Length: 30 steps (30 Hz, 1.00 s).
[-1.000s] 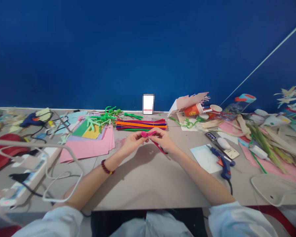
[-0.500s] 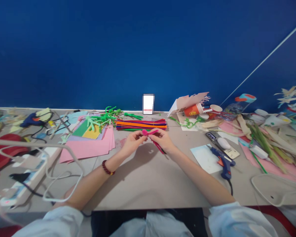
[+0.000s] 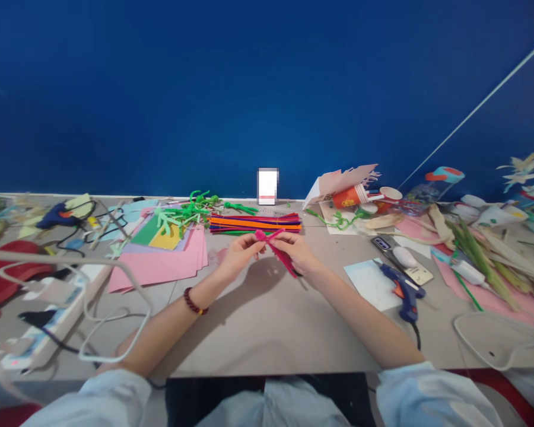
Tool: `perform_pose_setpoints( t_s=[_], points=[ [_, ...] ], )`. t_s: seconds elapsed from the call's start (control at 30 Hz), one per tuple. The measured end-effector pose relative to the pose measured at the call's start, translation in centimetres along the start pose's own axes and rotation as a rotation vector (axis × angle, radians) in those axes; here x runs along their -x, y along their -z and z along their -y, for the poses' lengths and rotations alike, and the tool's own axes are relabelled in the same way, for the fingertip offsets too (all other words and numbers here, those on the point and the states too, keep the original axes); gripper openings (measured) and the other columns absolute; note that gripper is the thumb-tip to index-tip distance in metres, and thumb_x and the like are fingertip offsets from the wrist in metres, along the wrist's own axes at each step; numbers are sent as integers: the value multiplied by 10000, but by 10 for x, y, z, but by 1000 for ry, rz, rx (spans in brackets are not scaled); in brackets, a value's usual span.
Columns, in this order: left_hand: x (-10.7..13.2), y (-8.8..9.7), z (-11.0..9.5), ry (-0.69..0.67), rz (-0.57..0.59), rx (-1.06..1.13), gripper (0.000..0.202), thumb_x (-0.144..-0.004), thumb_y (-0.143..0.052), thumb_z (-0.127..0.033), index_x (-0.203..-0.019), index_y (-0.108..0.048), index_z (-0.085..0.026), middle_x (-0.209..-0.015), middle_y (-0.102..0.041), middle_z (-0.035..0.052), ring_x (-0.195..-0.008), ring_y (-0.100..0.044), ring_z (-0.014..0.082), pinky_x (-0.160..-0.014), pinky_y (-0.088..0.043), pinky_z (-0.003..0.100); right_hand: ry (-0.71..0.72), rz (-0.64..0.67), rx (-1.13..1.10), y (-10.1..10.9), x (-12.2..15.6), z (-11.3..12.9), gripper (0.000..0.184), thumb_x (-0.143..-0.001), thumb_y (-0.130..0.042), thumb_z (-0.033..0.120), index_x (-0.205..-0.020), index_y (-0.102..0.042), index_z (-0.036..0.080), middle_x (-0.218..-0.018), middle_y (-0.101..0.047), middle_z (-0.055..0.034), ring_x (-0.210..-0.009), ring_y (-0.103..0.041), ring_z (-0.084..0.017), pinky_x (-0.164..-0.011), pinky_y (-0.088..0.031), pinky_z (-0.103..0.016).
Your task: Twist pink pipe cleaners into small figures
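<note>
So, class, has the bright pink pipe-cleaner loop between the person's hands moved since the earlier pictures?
Yes, slightly: the bright pink pipe-cleaner loop has risen toward the multicoloured pipe-cleaner bundle, which stays put behind it.

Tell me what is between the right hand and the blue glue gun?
In the head view, past the right hand holding the pink pipe cleaner, there is a strip of beige tabletop, then a pale sheet of card next to the blue glue gun.

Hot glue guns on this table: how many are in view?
2. One blue hot glue gun lies right of the hands, beside a white card. The other blue hot glue gun lies at the far left, towards the back. More could be hidden in the clutter.
</note>
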State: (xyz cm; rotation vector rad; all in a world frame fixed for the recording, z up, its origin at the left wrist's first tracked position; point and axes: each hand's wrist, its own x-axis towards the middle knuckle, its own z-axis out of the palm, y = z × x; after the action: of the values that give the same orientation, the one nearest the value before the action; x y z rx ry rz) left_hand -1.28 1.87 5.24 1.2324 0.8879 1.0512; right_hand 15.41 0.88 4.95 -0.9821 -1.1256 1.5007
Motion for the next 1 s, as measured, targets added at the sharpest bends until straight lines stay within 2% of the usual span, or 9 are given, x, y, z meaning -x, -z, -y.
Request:
perform_pose_setpoints(
  t_s=[0.23, 0.43, 0.73, 1.0],
  points=[
    [1, 0, 0, -8, 0, 38, 167, -672, -708, -300, -709, -657, -145, -652, -612, 17, -609, -538, 110, -531, -410, 221, 22, -51, 22, -9, 5, 7, 225, -646, -744, 378, -705, -655, 179, -564, -569, 30, -473, -453, -76, -443, -327, -213],
    [-1, 0, 1, -13, 13, 37, 182, -664, -728, -305, -704, -651, -145, -625, -607, 5, -571, -519, 95, -532, -404, 220, 89, -52, 22, -11, 7, 7, 190, -665, -731, 360, -690, -655, 188, -599, -587, 16, -508, -481, -88, -472, -358, -224],
    [1, 0, -3, -17, 19, -31, 209, -662, -726, -328, -660, -644, -136, -599, -604, 11, -559, -521, 97, -527, -391, 221, 192, -23, 104, -5, 2, 1, 183, -686, -715, 362, -685, -654, 190, -702, -650, -3, -637, -577, -126, -632, -462, -265],
    [-2, 2, 2, -35, 39, -90, 205, -689, -698, -346, -705, -660, -146, -634, -625, 20, -575, -536, 106, -516, -403, 219, 243, -36, 161, -4, 2, 1, 133, -703, -704, 321, -690, -655, 198, -719, -661, -9, -694, -610, -146, -699, -477, -288]
  ],
)
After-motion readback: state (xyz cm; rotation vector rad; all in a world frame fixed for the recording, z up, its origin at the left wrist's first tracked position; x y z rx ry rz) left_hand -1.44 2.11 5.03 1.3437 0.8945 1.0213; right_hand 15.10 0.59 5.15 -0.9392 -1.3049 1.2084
